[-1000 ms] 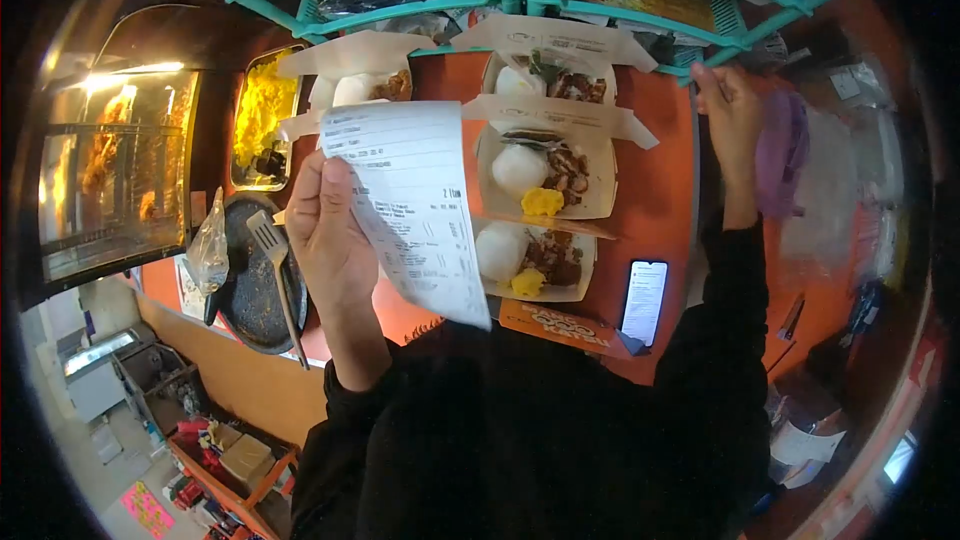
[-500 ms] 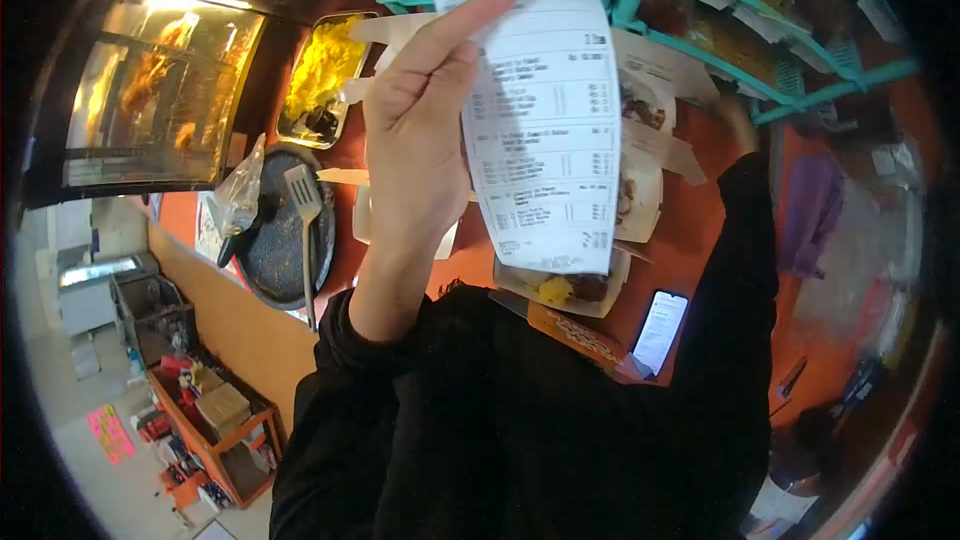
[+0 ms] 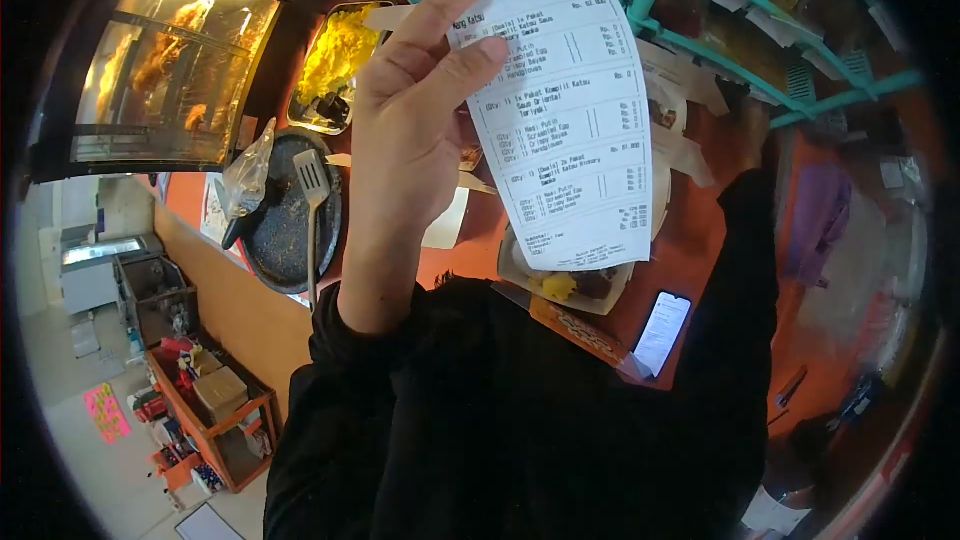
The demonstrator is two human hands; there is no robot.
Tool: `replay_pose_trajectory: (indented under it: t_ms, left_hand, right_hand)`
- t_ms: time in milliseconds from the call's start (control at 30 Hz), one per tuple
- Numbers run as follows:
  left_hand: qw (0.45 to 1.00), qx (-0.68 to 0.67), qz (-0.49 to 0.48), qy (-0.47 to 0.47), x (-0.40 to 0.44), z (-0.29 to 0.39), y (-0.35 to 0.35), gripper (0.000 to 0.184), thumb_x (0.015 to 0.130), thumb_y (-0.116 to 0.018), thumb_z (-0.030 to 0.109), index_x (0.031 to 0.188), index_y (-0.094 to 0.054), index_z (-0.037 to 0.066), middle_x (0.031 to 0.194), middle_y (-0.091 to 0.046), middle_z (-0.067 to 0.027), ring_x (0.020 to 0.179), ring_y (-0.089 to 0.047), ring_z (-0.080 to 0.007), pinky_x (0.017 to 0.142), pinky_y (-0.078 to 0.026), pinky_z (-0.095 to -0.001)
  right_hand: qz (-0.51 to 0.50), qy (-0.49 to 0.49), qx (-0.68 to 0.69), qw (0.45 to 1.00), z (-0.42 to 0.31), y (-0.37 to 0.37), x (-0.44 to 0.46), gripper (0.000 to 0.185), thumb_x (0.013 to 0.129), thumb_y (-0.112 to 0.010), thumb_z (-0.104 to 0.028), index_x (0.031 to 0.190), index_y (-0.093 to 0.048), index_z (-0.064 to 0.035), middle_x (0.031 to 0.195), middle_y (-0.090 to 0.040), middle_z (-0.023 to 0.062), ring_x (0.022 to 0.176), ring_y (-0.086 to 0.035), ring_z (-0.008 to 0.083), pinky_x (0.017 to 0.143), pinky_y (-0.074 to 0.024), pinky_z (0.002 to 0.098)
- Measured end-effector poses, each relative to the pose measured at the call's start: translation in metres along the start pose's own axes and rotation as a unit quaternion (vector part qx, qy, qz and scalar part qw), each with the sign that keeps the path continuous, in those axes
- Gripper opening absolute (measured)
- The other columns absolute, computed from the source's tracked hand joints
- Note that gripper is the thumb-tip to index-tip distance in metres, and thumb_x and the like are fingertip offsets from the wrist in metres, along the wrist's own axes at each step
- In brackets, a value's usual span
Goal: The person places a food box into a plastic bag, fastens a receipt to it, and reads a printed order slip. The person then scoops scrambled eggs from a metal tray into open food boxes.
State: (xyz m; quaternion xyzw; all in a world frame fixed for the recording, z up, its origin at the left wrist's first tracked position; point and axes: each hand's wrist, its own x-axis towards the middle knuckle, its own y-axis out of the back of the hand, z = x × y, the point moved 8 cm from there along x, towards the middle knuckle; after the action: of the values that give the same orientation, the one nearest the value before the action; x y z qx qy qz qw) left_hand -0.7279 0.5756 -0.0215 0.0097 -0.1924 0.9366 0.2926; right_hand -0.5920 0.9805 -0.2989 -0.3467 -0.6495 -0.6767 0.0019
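Observation:
My left hand is raised in front of me, pinching a long printed receipt at its upper left edge between thumb and fingers. The receipt hangs down, printed side toward me, with rows of order lines and prices. Behind its lower end shows an open paper food box with yellow egg and brown food inside. My right hand rests farther off at the right, beside the teal rack; it is dim and its fingers are hidden. Other open boxes are partly covered by the receipt.
A lit phone lies on the red counter. To the left are a dark round pan with a slotted turner, a tray of scrambled egg and a lit glass display case. Teal racks stand at the back right.
The receipt has swung slightly to the right and tilted, and its print reads more sharply. My left thumb now lies extended on its edge. My right hand stays by the rack.

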Motion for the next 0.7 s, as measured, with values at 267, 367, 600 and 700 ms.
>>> replay_pose_trajectory:
  t_ms: [267, 367, 600, 700]
  left_hand:
    - [0.999, 0.008, -0.044, -0.013, -0.013, 0.013, -0.013, 0.049, 0.071, -0.054, -0.005, 0.118, -0.044, 0.004, 0.101, -0.057, -0.0108, 0.079, -0.059, -0.0135, 0.061, -0.05, -0.0229]
    - [0.998, 0.025, -0.063, -0.006, -0.017, 0.014, -0.013, 0.053, 0.07, -0.054, -0.006, 0.121, -0.042, 0.004, 0.104, -0.055, -0.0114, 0.083, -0.058, -0.0152, 0.063, -0.051, -0.0255]
    - [0.987, -0.069, -0.14, 0.042, -0.031, 0.018, -0.032, 0.058, 0.068, -0.046, -0.008, 0.124, -0.032, -0.004, 0.119, -0.043, -0.0185, 0.109, -0.044, -0.022, 0.092, -0.036, -0.0311]
    - [0.982, -0.089, -0.164, 0.039, -0.034, 0.019, -0.033, 0.059, 0.068, -0.047, -0.007, 0.125, -0.03, -0.003, 0.12, -0.041, -0.0193, 0.112, -0.042, -0.0228, 0.095, -0.032, -0.0324]
  right_hand:
    - [0.028, -0.082, -0.003, 0.996, 0.0, 0.062, -0.02, 0.024, 0.081, -0.049, -0.015, 0.097, -0.048, 0.0017, 0.088, -0.057, 0.0186, 0.075, -0.057, 0.0335, 0.06, -0.0466, 0.0341]
    - [-0.009, -0.215, 0.25, 0.944, 0.007, 0.114, -0.05, 0.017, 0.08, -0.052, -0.011, 0.092, -0.051, 0.0003, 0.079, -0.058, 0.0125, 0.069, -0.059, 0.0232, 0.056, -0.0471, 0.0271]
    - [-0.375, -0.037, 0.477, 0.794, -0.203, 0.239, -0.075, 0.013, 0.074, -0.059, -0.012, 0.082, -0.055, -0.0018, 0.071, -0.058, 0.0055, 0.057, -0.055, 0.0135, 0.054, -0.0458, 0.0246]
    - [-0.304, 0.225, 0.271, 0.885, -0.284, 0.209, -0.092, 0.013, 0.075, -0.054, -0.011, 0.083, -0.055, -0.001, 0.073, -0.058, 0.0089, 0.065, -0.058, 0.0206, 0.055, -0.0473, 0.0323]
